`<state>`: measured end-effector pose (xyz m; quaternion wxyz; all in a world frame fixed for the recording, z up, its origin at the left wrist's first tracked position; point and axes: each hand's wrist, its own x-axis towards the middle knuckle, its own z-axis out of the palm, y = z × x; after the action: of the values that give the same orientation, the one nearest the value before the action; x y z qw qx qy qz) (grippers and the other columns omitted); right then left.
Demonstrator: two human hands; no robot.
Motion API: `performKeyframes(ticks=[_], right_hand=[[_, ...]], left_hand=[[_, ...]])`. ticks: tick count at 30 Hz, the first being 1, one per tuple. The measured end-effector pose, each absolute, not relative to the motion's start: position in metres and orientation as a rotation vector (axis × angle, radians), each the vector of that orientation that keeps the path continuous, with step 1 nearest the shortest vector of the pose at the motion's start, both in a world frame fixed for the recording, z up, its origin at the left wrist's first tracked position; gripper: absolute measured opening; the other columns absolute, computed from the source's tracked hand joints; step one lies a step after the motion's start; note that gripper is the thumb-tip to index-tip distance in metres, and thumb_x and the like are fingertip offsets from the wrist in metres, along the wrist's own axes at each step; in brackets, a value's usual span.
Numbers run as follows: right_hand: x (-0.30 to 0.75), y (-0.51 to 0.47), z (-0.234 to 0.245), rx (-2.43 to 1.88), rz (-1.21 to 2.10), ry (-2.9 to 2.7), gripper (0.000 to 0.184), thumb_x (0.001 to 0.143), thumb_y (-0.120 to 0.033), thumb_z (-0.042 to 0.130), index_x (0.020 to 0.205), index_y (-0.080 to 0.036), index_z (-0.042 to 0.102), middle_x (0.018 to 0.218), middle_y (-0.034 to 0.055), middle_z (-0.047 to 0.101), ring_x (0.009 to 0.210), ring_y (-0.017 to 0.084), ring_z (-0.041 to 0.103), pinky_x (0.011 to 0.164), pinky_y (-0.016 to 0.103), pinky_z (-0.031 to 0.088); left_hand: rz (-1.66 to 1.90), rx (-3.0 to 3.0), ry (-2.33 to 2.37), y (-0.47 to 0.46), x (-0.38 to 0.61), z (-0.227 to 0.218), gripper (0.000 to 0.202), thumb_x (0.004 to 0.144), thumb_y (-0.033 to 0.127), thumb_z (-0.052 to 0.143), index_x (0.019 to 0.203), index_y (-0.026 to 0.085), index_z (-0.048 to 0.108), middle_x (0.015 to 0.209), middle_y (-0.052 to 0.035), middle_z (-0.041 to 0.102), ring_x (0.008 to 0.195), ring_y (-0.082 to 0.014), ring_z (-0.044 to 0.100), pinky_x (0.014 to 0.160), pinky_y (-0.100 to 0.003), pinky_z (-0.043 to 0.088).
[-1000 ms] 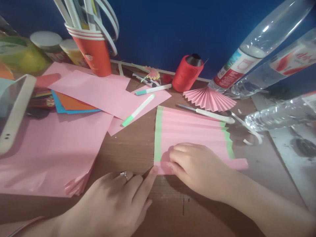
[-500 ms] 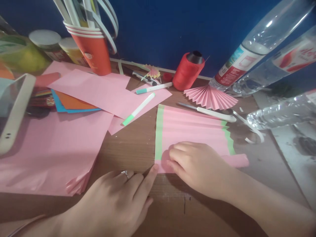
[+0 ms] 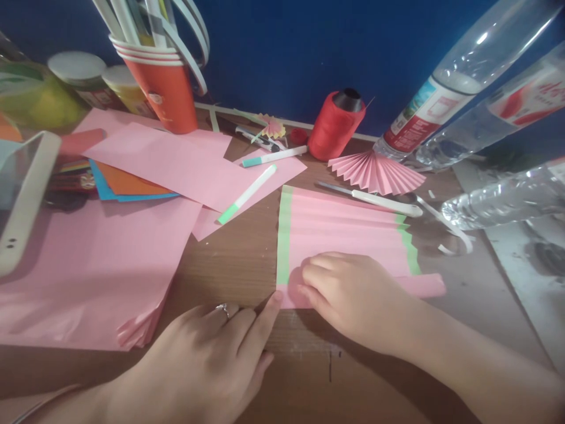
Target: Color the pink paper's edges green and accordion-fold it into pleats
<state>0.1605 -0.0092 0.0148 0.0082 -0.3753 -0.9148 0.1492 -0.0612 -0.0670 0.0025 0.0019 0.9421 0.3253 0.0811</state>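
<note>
A pink sheet of paper with green side strips lies on the table. Pleats run across it, and its right edge is zigzag. My right hand presses on its near part with curled fingers, the thumb close to the front fold; the fingertips are partly hidden. My left hand rests flat on the wood, a ring on one finger. Its index fingertip touches the paper's near left corner. Just behind the sheet lies a utility knife, along with a pleated pink paper fan.
A stack of pink paper covers the left side, beside a phone-like device. Markers lie mid-table. Behind stand a red paper cup, a red thread spool and plastic bottles. Paper scraps lie at right.
Both hands and the paper stay practically where they were. The view has shifted very slightly.
</note>
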Motion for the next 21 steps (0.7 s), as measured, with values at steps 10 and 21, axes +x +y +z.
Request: performKeyframes(ticks=[10, 21], right_hand=[[0.159, -0.009, 0.016, -1.195, 0.469, -2.860, 0.019, 0.085, -0.017, 0.051, 0.066, -0.018, 0.056, 0.063, -0.0007, 0.057, 0.056, 0.014, 0.051, 0.052, 0.028, 0.030], [0.163, -0.012, 0.036, -1.670, 0.339, -2.862, 0.023, 0.082, -0.036, 0.058, 0.065, -0.020, 0.059, 0.061, 0.0012, 0.064, 0.056, 0.019, 0.057, 0.049, 0.027, 0.025]], left_hand=[[0.229, 2.974, 1.036, -0.067, -0.060, 0.000, 0.042, 0.090, 0.023, 0.037, 0.126, 0.004, 0.046, 0.068, -0.0030, 0.059, 0.053, -0.0186, 0.055, 0.046, -0.033, 0.044], [0.087, 3.130, 0.935, -0.061, -0.053, 0.013, 0.034, 0.084, 0.017, 0.045, 0.112, 0.004, 0.058, 0.065, -0.0046, 0.060, 0.052, -0.0212, 0.055, 0.040, -0.035, 0.042]])
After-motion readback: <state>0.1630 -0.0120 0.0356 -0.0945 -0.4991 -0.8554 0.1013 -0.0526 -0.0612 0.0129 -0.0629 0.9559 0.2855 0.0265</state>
